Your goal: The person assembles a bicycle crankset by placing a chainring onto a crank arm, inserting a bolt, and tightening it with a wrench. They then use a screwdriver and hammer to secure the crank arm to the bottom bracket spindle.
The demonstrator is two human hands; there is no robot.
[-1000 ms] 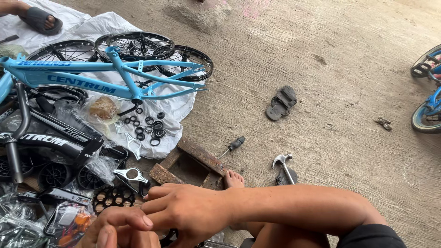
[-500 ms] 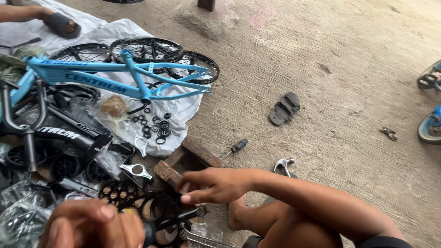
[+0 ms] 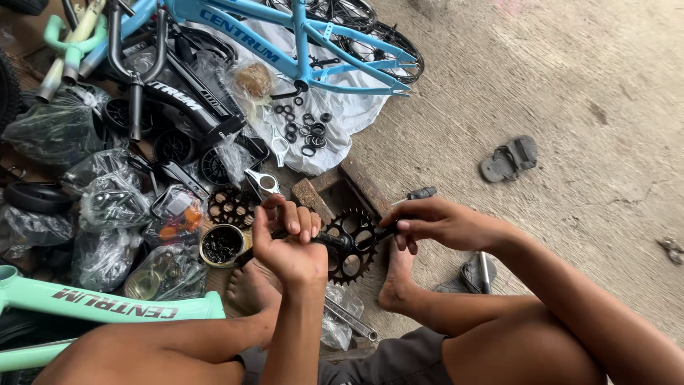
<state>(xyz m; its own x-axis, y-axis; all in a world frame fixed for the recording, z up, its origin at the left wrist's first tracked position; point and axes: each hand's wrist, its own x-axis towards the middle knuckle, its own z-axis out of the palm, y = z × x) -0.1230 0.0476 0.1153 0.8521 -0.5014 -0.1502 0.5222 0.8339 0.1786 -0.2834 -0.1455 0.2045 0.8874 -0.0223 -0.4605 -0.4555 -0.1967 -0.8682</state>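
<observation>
My left hand (image 3: 288, 239) is closed around one black arm of a bicycle crank, palm toward me. My right hand (image 3: 438, 222) grips the other end of the same crank. Between them the black toothed chainring (image 3: 349, 249) stands on edge above my two bare feet (image 3: 395, 274). A round tin of small dark parts (image 3: 221, 244) sits just left of my left hand, and a second black sprocket (image 3: 229, 207) lies flat above it.
A light blue bicycle frame (image 3: 299, 43) with black wheels lies on white sheeting at the top, black rings (image 3: 306, 128) scattered beside it. Bagged parts (image 3: 107, 214) and a mint green frame (image 3: 107, 306) fill the left. A hammer (image 3: 477, 274) and sandal (image 3: 507, 158) lie right.
The view has swung down and closer. My hands, apart and reaching before, have both taken hold of the crank and raised the chainring between them above my feet.
</observation>
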